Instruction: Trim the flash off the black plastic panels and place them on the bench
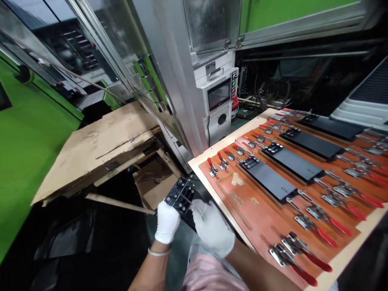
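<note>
My left hand (167,222), in a white glove, grips the near left edge of a small black plate (181,195) with several round metal studs on its face. Beside the plate's right edge is my right hand (209,227), also gloved, with its fingers curled together; a thin rod-like piece shows between them and the plate, too small to make out. Under the plate and right hand lies a dark surface, partly hidden. To the right is an orange fixture board (224,202) holding several long black panels (269,178) between red-handled toggle clamps (315,228).
A cardboard-topped table (103,137) stands at the left, with an open cardboard box (157,182) beneath it. Behind are a metal machine frame (178,68) and a white control box with a screen (218,95). The board's wooden edge (209,190) runs close beside my right hand.
</note>
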The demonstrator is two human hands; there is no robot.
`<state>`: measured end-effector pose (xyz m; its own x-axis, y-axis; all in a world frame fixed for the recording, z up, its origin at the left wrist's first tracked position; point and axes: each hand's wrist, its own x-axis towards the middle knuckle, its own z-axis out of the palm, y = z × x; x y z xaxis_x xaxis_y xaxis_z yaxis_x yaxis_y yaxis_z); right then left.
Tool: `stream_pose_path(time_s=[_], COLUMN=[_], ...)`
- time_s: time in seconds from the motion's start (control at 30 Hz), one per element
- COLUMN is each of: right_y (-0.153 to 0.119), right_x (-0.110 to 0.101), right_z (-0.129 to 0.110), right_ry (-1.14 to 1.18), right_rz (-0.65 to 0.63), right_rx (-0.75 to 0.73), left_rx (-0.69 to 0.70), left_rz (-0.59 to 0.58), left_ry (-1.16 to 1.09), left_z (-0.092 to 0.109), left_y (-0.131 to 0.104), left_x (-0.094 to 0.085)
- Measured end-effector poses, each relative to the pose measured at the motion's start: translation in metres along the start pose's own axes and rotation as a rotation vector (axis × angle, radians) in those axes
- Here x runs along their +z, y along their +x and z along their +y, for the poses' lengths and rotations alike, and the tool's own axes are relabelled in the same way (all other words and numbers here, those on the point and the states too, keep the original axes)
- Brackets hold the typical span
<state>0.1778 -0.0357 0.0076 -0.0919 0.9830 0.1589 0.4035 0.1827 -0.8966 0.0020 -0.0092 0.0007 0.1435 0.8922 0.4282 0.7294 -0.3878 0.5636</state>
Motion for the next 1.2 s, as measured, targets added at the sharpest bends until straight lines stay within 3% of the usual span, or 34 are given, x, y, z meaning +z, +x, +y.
stream_pose_path(time_s=[0.1,0.17,0.3,0.4,0.47,0.6,0.77,1.07,1.2], right_y=[0.006,0.007,0.004,0.008,0.009,0.01,0.025,-0.009,-0.005], right_x=[-0.002,-0.003,0.0,0.0,0.0,0.002,-0.005,0.017,0.02], right_z=[0.004,0.006,0.006,0.008,0.007,0.004,0.019,-0.019,-0.02], right_ry=[-0.026,-0.004,0.013,-0.073,-0.074,-0.009,-0.034,0.043,0.031], right_rz=[0.06,0.078,0.014,0.059,0.077,-0.005,0.062,-0.22,-0.075], right_rx=[0.082,0.118,0.055,0.13,0.159,0.044,0.084,-0.104,-0.01], left_rx=[0.113,0.124,0.167,0.2,0.179,0.152,0.134,-0.205,-0.122], left_rz=[0.013,0.022,0.009,0.009,0.023,0.009,-0.01,0.056,0.042], left_ry=[0.082,0.127,0.163,0.167,0.179,0.189,0.189,-0.09,-0.016], left_z=[0.0,0.0,-0.003,-0.006,-0.008,-0.01,-0.01,0.001,0.004], left_y=[0.001,0.001,0.002,0.003,0.003,0.004,0.004,0.015,0.018], left_x=[0.003,0.004,0.005,0.006,0.006,0.004,-0.004,0.0,-0.005])
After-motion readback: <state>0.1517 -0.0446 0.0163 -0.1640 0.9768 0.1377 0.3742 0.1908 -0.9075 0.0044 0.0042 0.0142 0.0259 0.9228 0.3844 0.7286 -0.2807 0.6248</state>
